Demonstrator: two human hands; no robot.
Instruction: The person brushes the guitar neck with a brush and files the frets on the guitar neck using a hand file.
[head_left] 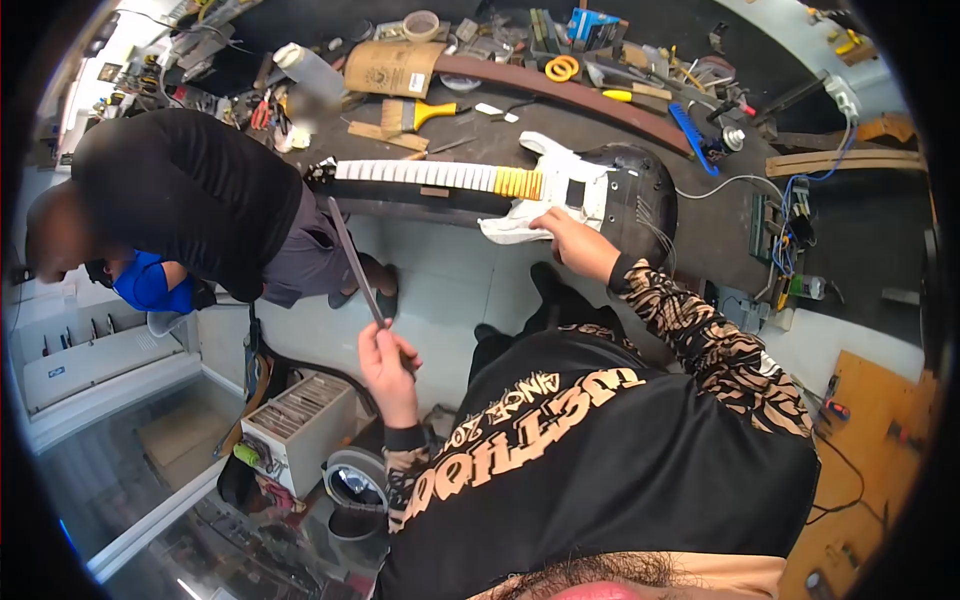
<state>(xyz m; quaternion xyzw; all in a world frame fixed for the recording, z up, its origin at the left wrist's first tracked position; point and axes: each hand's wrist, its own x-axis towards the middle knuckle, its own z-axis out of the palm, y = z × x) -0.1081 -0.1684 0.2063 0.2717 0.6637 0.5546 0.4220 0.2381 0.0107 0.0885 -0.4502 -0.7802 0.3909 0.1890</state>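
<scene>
A dark electric guitar (640, 190) lies across the workbench, its neck pointing left. White covering marks most of the fretboard (420, 175), with a yellow taped stretch near the body. White sheets surround the pickup area on the body. My right hand (580, 245) rests on the lower white sheet, palm down, its fingers partly extended and nothing visible in its grasp. Held up by my left hand (388, 365), away from the guitar, is a long thin dark file-like strip (352, 260). The left fingers are closed around its lower end.
Beside the headstock another person (190, 200) bends over at the left. Behind the guitar are a yellow-handled brush (420, 114), yellow tape rolls (562, 68), a blue brush-like tool (692, 138) and a clear bottle (308, 72). Below left stands a white box (300, 430).
</scene>
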